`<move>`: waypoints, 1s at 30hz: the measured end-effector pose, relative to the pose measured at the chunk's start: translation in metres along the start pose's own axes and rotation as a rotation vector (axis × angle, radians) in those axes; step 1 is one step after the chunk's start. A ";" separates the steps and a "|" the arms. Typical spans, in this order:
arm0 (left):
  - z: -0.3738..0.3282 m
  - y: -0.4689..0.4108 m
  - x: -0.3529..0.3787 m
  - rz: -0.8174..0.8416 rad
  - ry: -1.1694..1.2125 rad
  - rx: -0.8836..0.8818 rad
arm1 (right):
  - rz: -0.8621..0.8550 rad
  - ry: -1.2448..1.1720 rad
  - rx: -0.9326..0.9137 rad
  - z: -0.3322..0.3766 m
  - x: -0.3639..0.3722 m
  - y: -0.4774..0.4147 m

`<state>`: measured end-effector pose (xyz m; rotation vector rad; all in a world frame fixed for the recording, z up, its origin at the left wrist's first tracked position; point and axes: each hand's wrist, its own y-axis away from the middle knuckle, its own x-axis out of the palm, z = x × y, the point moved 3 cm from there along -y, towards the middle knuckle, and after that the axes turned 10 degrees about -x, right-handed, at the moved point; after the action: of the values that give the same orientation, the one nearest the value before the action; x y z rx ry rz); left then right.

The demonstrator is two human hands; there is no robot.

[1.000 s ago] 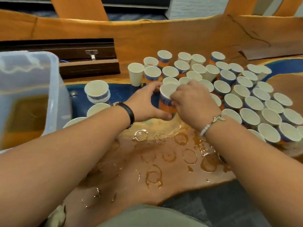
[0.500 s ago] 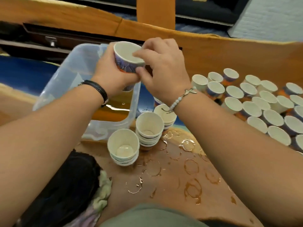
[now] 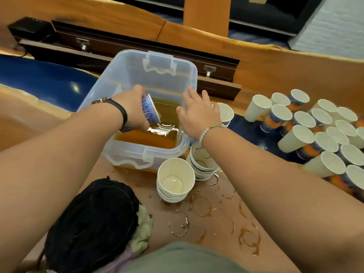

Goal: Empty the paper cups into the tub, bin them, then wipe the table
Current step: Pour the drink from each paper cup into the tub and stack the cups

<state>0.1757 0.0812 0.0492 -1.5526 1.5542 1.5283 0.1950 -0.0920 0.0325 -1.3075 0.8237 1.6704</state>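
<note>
My left hand point(image 3: 132, 107) grips a blue patterned paper cup point(image 3: 150, 111), tipped on its side over the clear plastic tub point(image 3: 178, 62). Brown liquid point(image 3: 145, 137) fills the tub's bottom and ripples under the cup's mouth. My right hand point(image 3: 197, 113) hovers above the tub's right rim with fingers spread, holding nothing. Two stacks of emptied cups stand in front of the tub, one stack point(image 3: 175, 179) nearer me and another stack point(image 3: 202, 162) under my right wrist. Several upright paper cups point(image 3: 323, 134) crowd the table at the right.
A black bag point(image 3: 92, 223) with a greenish cloth point(image 3: 142, 233) beside it lies at the near left. Brown ring stains point(image 3: 202, 205) cover the wooden table near me. A dark wooden case point(image 3: 137, 50) with metal latches lies behind the tub.
The cup has gone from held upright in both hands above the tub to tipped down inside it in my left hand alone. My right hand has let go and spread open.
</note>
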 end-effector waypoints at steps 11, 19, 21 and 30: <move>-0.013 -0.007 0.010 0.127 -0.447 -0.063 | -0.003 -0.003 0.026 0.000 0.001 0.001; -0.031 0.009 0.001 0.107 -0.399 -0.076 | -0.009 -0.032 0.007 0.003 -0.006 0.005; -0.042 0.015 -0.007 0.041 -0.252 -0.031 | -0.112 -0.121 -0.036 0.007 -0.016 0.010; -0.119 0.056 -0.021 -0.337 0.388 0.456 | -0.524 -0.606 -0.053 -0.017 -0.106 0.046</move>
<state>0.1750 -0.0305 0.1214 -1.7780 1.5896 0.6587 0.1714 -0.1499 0.1317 -0.8628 0.0644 1.5254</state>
